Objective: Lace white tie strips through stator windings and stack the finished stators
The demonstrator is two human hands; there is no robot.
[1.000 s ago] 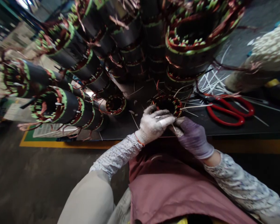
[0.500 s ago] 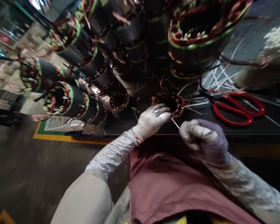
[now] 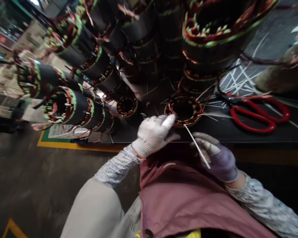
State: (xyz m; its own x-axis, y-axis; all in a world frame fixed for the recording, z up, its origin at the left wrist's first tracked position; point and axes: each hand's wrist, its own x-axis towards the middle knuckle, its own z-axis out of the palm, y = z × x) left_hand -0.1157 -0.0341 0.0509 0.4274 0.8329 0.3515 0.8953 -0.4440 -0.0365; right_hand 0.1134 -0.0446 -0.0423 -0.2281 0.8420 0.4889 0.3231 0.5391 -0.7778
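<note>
A small wound stator [image 3: 197, 117], a ring of reddish windings around a dark hollow, lies at the near edge of the bench. My left hand [image 3: 155, 134], in a white glove, is at its near left rim, index finger on the windings and thumb lower on the outside. From the near rim a white tie strip [image 3: 197, 145] slants down to the right, its end loose. Behind this strip is my right hand [image 3: 217, 155], in a greyish-purple glove. Its fingers are loosely bent and apart, not closed on the strip.
Red-handled scissors [image 3: 253, 124] lie right of the stator, beside a pile of white strips [image 3: 238, 81]. Stacked stators [image 3: 218, 49] stand behind, and more [image 3: 76, 105] are at the left. Another small stator [image 3: 126, 106] sits left of my hands.
My right hand has loosened from a fist around the strip, whose length now shows. My left hand has drawn back left and towards me, uncovering more of the stator.
</note>
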